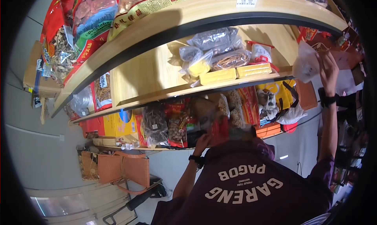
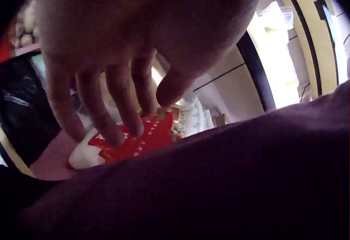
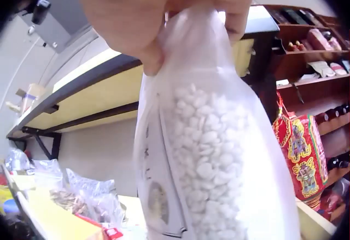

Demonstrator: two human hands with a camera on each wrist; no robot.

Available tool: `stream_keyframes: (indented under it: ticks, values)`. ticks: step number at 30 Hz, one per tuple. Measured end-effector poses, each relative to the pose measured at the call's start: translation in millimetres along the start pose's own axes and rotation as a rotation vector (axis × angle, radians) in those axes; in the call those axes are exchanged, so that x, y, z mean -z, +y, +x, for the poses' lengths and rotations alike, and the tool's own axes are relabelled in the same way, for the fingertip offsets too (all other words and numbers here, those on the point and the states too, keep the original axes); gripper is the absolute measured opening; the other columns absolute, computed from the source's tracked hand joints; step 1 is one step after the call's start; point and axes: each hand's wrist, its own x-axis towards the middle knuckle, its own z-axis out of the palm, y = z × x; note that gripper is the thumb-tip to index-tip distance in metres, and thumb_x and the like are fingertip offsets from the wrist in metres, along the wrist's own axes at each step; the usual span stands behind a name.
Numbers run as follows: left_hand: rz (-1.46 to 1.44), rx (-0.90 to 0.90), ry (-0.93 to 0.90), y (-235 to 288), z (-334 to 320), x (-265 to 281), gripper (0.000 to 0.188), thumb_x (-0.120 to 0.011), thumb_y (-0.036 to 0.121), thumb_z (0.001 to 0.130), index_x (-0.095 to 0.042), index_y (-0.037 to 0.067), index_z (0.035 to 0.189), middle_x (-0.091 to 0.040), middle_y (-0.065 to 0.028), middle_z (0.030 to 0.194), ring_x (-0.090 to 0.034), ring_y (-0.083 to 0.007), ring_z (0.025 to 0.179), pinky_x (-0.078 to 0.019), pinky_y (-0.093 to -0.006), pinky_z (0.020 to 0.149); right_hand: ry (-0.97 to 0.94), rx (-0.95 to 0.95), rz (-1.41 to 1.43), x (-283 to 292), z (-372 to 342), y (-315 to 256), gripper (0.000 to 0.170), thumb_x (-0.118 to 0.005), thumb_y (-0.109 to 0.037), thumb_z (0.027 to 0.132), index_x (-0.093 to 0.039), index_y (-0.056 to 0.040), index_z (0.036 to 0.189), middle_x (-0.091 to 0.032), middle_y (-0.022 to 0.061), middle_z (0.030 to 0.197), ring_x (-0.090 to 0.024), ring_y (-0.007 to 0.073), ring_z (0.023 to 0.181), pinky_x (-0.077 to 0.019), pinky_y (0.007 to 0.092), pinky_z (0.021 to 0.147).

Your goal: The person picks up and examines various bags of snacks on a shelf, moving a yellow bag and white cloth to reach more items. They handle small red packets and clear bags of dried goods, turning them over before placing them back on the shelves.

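My right hand (image 1: pixel 329 69) pinches the gathered top of a frosted plastic bag (image 1: pixel 305 63) at the right end of the shelf. In the right wrist view this bag (image 3: pixel 210 141) hangs upright, full of small white bean-like pieces, with a printed panel on its left side. Low at the middle shelf edge is my left hand (image 1: pixel 202 143), near dark and red packets. From the left wrist view, the left hand (image 2: pixel 142 32) has its fingers loosely spread over a red and white packet (image 2: pixel 136 136), gripping nothing.
A wooden shelf (image 1: pixel 145 77) carries clear bags (image 1: pixel 214 40) and yellow blocks (image 1: pixel 218 76). Bagged dried goods (image 1: pixel 94 20) fill the upper level; brown and red packets (image 1: pixel 178 126) stand below. Orange-brown bags (image 1: pixel 135 170) hang at lower left. Beyond the right hand is a red decorated bag (image 3: pixel 303 155).
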Motion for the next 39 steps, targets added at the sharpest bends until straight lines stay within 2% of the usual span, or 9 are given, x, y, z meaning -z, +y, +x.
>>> stream_keyframes:
  ticks: [6, 7, 11, 14, 18, 24, 29, 32, 39]
  values:
    - [-0.116, -0.188, -0.112, 91.5, -26.2, -21.8, 0.028, -0.068, 0.023, 0.099, -0.065, 0.004, 0.119, -0.070, -0.0028, 0.107, -0.065, -0.0101, 0.102, -0.0516, -0.0287, 0.090, -0.163, -0.234, 0.243, 20.2, -64.8, -21.4, 0.014, -0.066, -0.005, 0.097, -0.066, 0.0081, 0.095, -0.056, 0.0057, 0.090, -0.054, 0.0135, 0.085, -0.0430, 0.0251, 0.075]
    - [-0.131, -0.198, -0.141, 110.8, -34.2, -25.7, 0.028, -0.069, 0.021, 0.098, -0.065, 0.004, 0.120, -0.070, -0.0029, 0.108, -0.064, -0.0108, 0.104, -0.0508, -0.0290, 0.092, -0.142, -0.329, 0.330, 16.5, -72.3, -42.4, 0.015, -0.072, -0.007, 0.093, -0.067, 0.0065, 0.087, -0.049, -0.0008, 0.085, -0.052, 0.0104, 0.077, -0.0436, 0.0250, 0.067]
    - [-0.137, -0.271, -0.249, 180.9, -74.6, -39.8, 0.032, -0.074, 0.013, 0.093, -0.064, 0.005, 0.123, -0.069, -0.0041, 0.113, -0.064, -0.0143, 0.109, -0.0500, -0.0305, 0.096, -0.420, 0.158, 0.264, -2.8, -91.6, -104.6, 0.005, -0.075, -0.007, 0.080, -0.076, -0.0066, 0.084, -0.063, 0.0072, 0.076, -0.062, 0.0246, 0.072, -0.0485, 0.0358, 0.064]
    - [-0.029, -0.391, -0.230, 222.1, -105.2, -44.8, 0.038, -0.076, 0.011, 0.090, -0.063, 0.005, 0.126, -0.067, -0.0057, 0.118, -0.065, -0.0170, 0.110, -0.0514, -0.0315, 0.095, -0.627, 0.160, 0.541, -51.9, -134.9, -125.4, 0.010, -0.079, -0.014, 0.078, -0.077, -0.0109, 0.088, -0.068, 0.0045, 0.081, -0.066, 0.0234, 0.077, -0.0545, 0.0367, 0.069]
    - [0.045, -0.632, -0.050, 248.8, -120.8, -46.0, 0.035, -0.078, 0.008, 0.086, -0.068, 0.003, 0.119, -0.070, -0.0086, 0.112, -0.067, -0.0204, 0.104, -0.0535, -0.0325, 0.089, -0.688, 0.072, 0.739, -123.3, -181.6, -144.2, 0.010, -0.077, -0.012, 0.081, -0.076, -0.0081, 0.089, -0.069, 0.0043, 0.089, -0.066, 0.0274, 0.083, -0.0542, 0.0376, 0.071]
    - [0.702, -0.787, 0.068, 232.2, -120.1, -9.3, 0.014, -0.076, 0.012, 0.086, -0.077, 0.004, 0.098, -0.074, -0.0123, 0.096, -0.069, -0.0280, 0.090, -0.0550, -0.0356, 0.078, -0.696, 0.299, 0.813, -180.4, -202.7, -209.5, 0.016, -0.073, -0.020, 0.086, -0.074, -0.0105, 0.098, -0.067, 0.0031, 0.095, -0.065, 0.0254, 0.089, -0.0546, 0.0396, 0.075]
    - [0.779, -0.724, 0.160, 197.2, -111.8, 20.8, 0.014, -0.074, 0.016, 0.090, -0.078, 0.006, 0.100, -0.075, -0.0099, 0.094, -0.071, -0.0262, 0.085, -0.0551, -0.0352, 0.075, -0.646, 0.293, 0.851, -220.1, -228.5, -232.4, 0.018, -0.071, -0.022, 0.088, -0.072, -0.0120, 0.103, -0.065, 0.0032, 0.097, -0.063, 0.0257, 0.094, -0.0536, 0.0396, 0.080]
    - [0.701, -0.631, 0.201, 165.0, -91.7, 41.4, 0.015, -0.074, 0.018, 0.091, -0.078, 0.005, 0.098, -0.075, -0.0120, 0.094, -0.071, -0.0278, 0.085, -0.0554, -0.0357, 0.076, -0.554, 0.096, 0.803, -212.9, -219.7, -238.3, 0.018, -0.072, -0.019, 0.089, -0.071, -0.0123, 0.106, -0.066, 0.0051, 0.103, -0.063, 0.0268, 0.099, -0.0534, 0.0375, 0.086]
    - [0.666, -0.535, 0.201, 102.2, -34.1, 80.1, 0.018, -0.072, 0.017, 0.092, -0.078, 0.003, 0.102, -0.076, -0.0163, 0.101, -0.074, -0.0276, 0.094, -0.0560, -0.0353, 0.084, -0.614, -0.249, 0.791, -197.2, -245.3, -178.8, 0.019, -0.070, -0.022, 0.091, -0.069, -0.0099, 0.106, -0.065, 0.0087, 0.107, -0.061, 0.0288, 0.105, -0.0497, 0.0387, 0.092]
